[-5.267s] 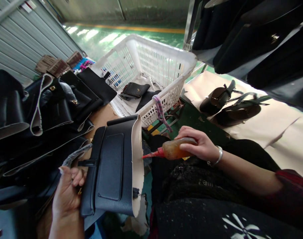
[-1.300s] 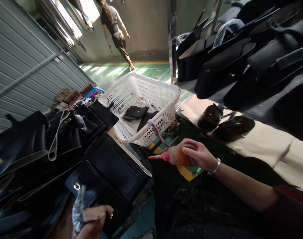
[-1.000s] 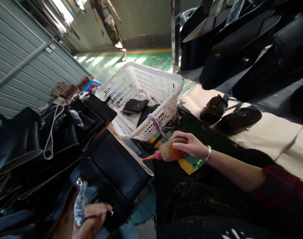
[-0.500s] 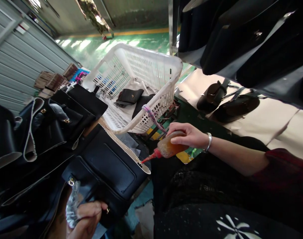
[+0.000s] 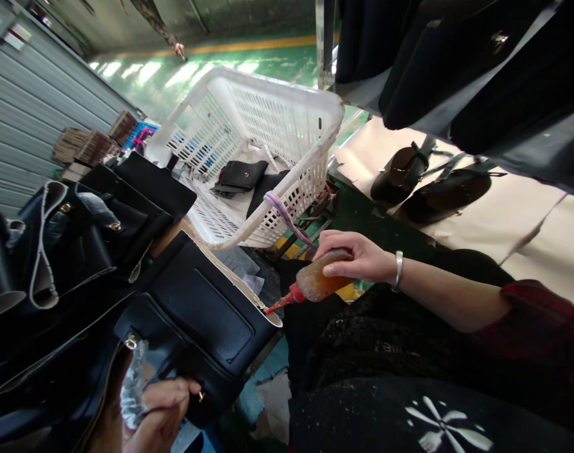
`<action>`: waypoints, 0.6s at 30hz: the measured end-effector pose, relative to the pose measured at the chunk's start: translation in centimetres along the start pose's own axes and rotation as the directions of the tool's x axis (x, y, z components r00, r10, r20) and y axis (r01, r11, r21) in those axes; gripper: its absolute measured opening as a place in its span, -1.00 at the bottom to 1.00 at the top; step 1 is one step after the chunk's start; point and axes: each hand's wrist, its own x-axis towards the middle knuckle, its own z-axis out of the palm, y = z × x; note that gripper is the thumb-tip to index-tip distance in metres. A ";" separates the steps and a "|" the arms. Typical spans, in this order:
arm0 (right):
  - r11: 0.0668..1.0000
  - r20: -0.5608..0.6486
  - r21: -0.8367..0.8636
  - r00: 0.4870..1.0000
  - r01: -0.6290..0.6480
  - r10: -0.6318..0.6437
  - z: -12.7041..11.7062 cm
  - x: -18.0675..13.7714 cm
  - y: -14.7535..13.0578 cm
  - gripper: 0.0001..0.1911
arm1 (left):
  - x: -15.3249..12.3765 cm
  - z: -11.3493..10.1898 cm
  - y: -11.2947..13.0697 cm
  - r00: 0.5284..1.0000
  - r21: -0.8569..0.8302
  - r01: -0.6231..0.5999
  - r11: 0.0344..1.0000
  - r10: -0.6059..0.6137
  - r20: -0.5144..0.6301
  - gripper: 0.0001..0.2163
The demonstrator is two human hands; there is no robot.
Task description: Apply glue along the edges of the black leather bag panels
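Note:
My right hand [image 5: 355,257] is closed around a clear squeeze bottle [image 5: 322,277] of amber liquid. Its red nozzle [image 5: 285,298] tilts down to the left, and the tip is at the pale raw edge of a black leather bag [image 5: 215,314]. My left hand [image 5: 166,406] is closed at the bag's lower side, by its wrapped handle [image 5: 134,390] and a small gold fitting. The fingers seem to grip the bag, though part of the grip is hidden. The bag lies tilted, with a stitched front pocket facing up.
A white plastic basket [image 5: 287,94] holding black leather pieces [image 5: 242,175] stands beyond the bag. More black bags [image 5: 74,233] crowd the left side. At right, dark rounded bags [image 5: 449,195] lie on beige sheeting, below a rack of black items [image 5: 423,69].
The whole view has shifted slightly, so most things sit a little higher and further left. Both hands keep their holds, and the nozzle stays at the bag's edge.

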 end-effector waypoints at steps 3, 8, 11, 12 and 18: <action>1.000 -0.047 0.010 0.999 0.013 -0.013 0.3 -0.3 0.1 -0.61 | 0.1 -0.4 -0.4 1.000 -0.004 0.007 1.000 -0.007 0.021 -0.72; 1.000 -0.079 0.023 0.997 0.006 -0.004 1.0 -1.1 0.7 -0.61 | 0.1 0.8 0.5 0.997 0.004 -0.055 0.998 0.055 -0.051 -0.70; 1.000 -0.125 0.027 0.992 -0.009 0.012 1.4 -1.6 1.0 -0.61 | 0.1 1.2 1.0 0.998 0.014 -0.048 0.999 0.049 -0.042 -0.70; 0.999 -0.135 0.030 0.991 -0.011 0.015 1.4 -1.8 1.0 -0.61 | 0.1 1.2 1.1 0.999 0.011 -0.036 0.999 0.037 -0.035 -0.70; 1.000 -0.159 0.009 0.987 0.004 -0.003 1.5 -3.0 1.1 -0.65 | 0.1 0.6 0.0 0.996 -0.060 -0.091 0.994 0.090 -0.022 -0.70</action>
